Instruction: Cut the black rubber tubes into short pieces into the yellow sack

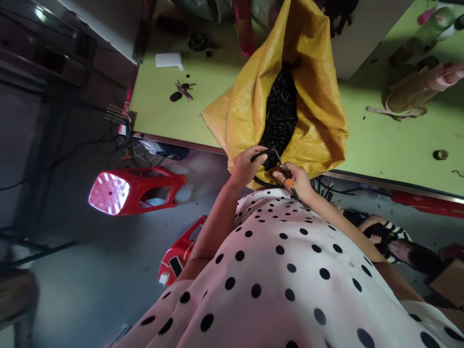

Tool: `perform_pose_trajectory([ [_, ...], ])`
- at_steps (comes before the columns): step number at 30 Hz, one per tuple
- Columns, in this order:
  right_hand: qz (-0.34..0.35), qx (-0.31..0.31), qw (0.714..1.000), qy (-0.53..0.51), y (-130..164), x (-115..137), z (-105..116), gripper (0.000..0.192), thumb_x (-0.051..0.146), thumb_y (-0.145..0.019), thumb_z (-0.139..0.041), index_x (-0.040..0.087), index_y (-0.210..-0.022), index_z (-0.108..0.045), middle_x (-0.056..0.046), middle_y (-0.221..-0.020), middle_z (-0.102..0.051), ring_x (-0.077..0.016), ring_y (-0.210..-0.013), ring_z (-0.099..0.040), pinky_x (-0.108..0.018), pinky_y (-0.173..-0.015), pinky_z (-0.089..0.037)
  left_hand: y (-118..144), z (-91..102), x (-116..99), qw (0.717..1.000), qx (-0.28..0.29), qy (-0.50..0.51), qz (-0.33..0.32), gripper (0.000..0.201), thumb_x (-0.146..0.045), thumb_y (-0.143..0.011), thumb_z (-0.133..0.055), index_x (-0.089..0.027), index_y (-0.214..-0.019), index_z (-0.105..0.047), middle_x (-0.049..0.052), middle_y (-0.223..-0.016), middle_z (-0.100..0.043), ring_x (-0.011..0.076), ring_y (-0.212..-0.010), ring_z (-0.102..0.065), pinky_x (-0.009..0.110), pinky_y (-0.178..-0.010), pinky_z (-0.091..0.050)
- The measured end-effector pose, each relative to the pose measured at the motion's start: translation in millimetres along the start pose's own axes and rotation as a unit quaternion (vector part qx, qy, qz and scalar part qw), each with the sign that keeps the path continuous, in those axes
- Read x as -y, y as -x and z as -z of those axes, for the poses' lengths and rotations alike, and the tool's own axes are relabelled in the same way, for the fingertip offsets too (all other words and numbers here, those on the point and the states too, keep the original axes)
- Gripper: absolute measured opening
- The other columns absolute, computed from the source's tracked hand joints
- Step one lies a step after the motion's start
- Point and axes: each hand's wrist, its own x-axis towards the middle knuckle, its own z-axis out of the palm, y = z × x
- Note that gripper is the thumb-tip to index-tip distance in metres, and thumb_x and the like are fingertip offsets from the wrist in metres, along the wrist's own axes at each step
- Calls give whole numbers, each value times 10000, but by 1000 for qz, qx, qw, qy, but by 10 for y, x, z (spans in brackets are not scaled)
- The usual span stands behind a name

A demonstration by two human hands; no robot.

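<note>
My left hand is closed around a length of black tubing at the near edge of a yellow woven bag. In my right hand is a pair of scissors with orange-and-black handles. Their metal blades point up and left, meeting the tubing's end or lying very close to it; I cannot tell if they touch. Below the blades, the bag's open mouth shows many short black pieces. A black strand also curves beneath my hands, against the polka-dot clothing.
The bag rests on a green table. Keys, black scissors and a white object lie left; a bottle and tape roll right. Red stools stand below left. Another person is at lower right.
</note>
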Motion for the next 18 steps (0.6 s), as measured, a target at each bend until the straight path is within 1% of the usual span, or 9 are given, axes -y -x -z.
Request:
perform_pose_trajectory([
  [2,-14,-13,998,-61,-25,16,-9,622,802,-763,-823,243,-814,-555,49,-602,-456,-133,-546,-414,-296,-516,-315,23,-15,-35,1000,18,-3,-2,237,-263,-932,-686,-175,-1135,-770,81,-1111,-828,221,-1047,-774,348,-975,-603],
  [4,-25,-26,991,-131,-77,65,15,593,741,-755,-865,246,-955,-608,43,-650,-556,-139,-517,-498,-291,-488,-386,63,-59,-99,997,74,-14,-17,201,-279,-930,-701,-194,-1104,-754,60,-1082,-819,221,-1034,-766,354,-971,-591],
  [6,-13,-44,985,-169,-155,141,71,583,668,-741,-906,249,-1028,-621,37,-692,-616,-136,-498,-545,-286,-473,-431,105,-134,-170,991,128,-7,-32,185,-290,-933,-713,-212,-1100,-719,42,-1083,-803,218,-1047,-753,357,-977,-576],
  [8,20,-86,982,-169,-241,219,149,547,612,-749,-914,248,-1034,-624,42,-693,-617,-125,-483,-542,-278,-463,-434,133,-231,-222,988,151,32,-32,222,-298,-946,-713,-220,-1148,-666,32,-1072,-778,200,-1028,-737,341,-955,-567],
  [11,70,-172,974,-131,-322,278,282,468,589,-825,-860,253,-1042,-617,43,-693,-591,-131,-509,-540,-289,-483,-442,137,-362,-239,976,175,126,4,239,-377,-1009,-667,-206,-1164,-604,-1,-865,-685,142,-794,-664,278,-779,-550],
  [13,82,-179,976,-96,-301,255,362,473,608,-861,-832,258,-1085,-604,33,-721,-595,-149,-560,-564,-306,-524,-468,111,-399,-220,972,148,178,38,266,-455,-1045,-624,-200,-1113,-588,-42,-728,-560,109,-635,-545,237,-628,-477],
  [14,81,-158,981,-78,-263,227,393,507,620,-859,-835,259,-1118,-591,29,-740,-602,-157,-588,-577,-313,-545,-479,90,-395,-206,972,115,197,49,289,-486,-1049,-618,-202,-1090,-581,-59,-694,-502,99,-589,-486,224,-574,-430],
  [16,62,-79,994,-39,-144,153,434,617,637,-820,-871,260,-1189,-550,29,-775,-621,-170,-632,-594,-322,-583,-491,38,-348,-178,974,38,219,49,330,-529,-1039,-636,-212,-1095,-565,-80,-671,-428,88,-542,-401,213,-513,-354],
  [18,29,4,1000,3,-5,89,447,702,634,-782,-900,261,-1224,-503,29,-809,-642,-180,-673,-607,-330,-627,-498,-12,-274,-156,976,-5,216,25,357,-545,-1026,-658,-225,-1140,-549,-92,-666,-407,85,-525,-376,210,-499,-333],
])
